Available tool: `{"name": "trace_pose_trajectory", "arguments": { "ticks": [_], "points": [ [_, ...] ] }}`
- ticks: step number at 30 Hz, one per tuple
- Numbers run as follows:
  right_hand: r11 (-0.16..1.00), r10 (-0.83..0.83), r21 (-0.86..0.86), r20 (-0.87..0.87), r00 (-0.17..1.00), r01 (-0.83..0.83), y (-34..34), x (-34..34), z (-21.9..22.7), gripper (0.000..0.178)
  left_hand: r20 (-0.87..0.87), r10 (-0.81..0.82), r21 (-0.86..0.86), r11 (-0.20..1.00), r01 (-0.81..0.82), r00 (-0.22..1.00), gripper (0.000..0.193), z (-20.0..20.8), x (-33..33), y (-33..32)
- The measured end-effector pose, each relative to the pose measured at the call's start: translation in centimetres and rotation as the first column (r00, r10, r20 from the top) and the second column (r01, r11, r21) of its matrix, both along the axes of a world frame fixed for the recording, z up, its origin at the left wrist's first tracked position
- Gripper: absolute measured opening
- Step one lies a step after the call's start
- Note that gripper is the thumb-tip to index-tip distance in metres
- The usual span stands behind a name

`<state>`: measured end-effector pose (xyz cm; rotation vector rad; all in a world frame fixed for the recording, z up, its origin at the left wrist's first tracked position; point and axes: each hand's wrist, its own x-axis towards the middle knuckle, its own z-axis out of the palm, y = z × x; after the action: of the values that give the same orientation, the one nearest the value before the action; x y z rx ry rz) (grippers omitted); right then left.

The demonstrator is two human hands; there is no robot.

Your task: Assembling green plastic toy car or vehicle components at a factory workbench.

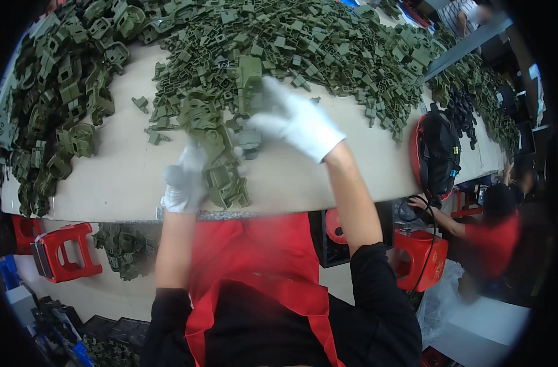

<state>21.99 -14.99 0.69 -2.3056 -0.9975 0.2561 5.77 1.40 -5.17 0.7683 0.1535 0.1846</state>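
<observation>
Nearest the body, the left hand (pixel 184 183) in its white glove was curled around the lower end of a chain of joined green plastic parts (pixel 221 165) at the near edge of the table (pixel 120 177). The chain ran up and away from it, its long axis pointing toward the far pile. Just beyond, the right hand (pixel 300 125), also gloved, reached across with fingers spread wide over the chain's upper end; blur hid whether it gripped anything. Farther off lay the big heap of loose green pieces (pixel 328 49), and a black and red bag (pixel 437 153) sat at the right.
</observation>
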Motion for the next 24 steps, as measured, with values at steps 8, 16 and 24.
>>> {"name": "trace_pose_trajectory", "arguments": {
  "ticks": [8, 16, 24],
  "points": [
    [0.999, -0.036, -0.033, 0.099, 0.994, 0.040, -6.8, 6.3, -5.5, 0.040, -0.111, 0.198, 0.010, 0.980, -0.198, 0.974, 0.053, 0.6, 1.3, -0.4],
    [0.940, 0.004, 0.331, 0.218, 0.976, -0.077, -1.1, -5.4, 0.7, 0.029, -0.044, 0.328, 0.266, 0.914, -0.306, 0.944, 0.068, 1.0, 1.4, -3.8],
    [0.879, -0.139, 0.476, 0.256, 0.957, 0.000, 1.2, -7.2, 1.3, 0.018, 0.027, 0.392, 0.377, 0.848, -0.373, 0.919, 0.060, 2.0, 0.0, -5.9]
  ]
}}
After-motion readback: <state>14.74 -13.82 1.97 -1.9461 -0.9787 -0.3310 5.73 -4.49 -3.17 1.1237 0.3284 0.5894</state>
